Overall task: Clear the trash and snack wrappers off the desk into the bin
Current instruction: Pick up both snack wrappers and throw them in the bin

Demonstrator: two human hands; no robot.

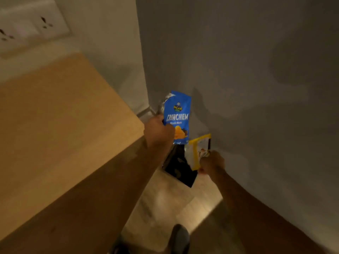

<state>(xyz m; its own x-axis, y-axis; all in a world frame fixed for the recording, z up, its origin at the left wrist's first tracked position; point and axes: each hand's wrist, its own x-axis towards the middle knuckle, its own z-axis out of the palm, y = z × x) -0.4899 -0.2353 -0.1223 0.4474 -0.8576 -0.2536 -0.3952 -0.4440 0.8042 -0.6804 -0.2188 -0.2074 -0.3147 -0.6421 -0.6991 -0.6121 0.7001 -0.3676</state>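
Note:
My left hand point(158, 132) grips a blue chip bag point(177, 116) printed "CRUNCHEM", held upright past the desk's right edge. My right hand point(211, 162) holds a yellow and white snack wrapper point(197, 151) just to the right and lower. Both wrappers hang above a dark bin point(180, 169) lined with a black bag, which stands on the floor in the corner by the grey wall. Most of the bin's rim is hidden behind my hands and the wrappers.
The wooden desk point(55, 125) fills the left side. A white socket panel point(31, 24) sits on the wall behind it. A grey wall point(247, 70) closes the right side. A tiled floor point(165, 208) and my dark shoe point(180, 237) show at the bottom.

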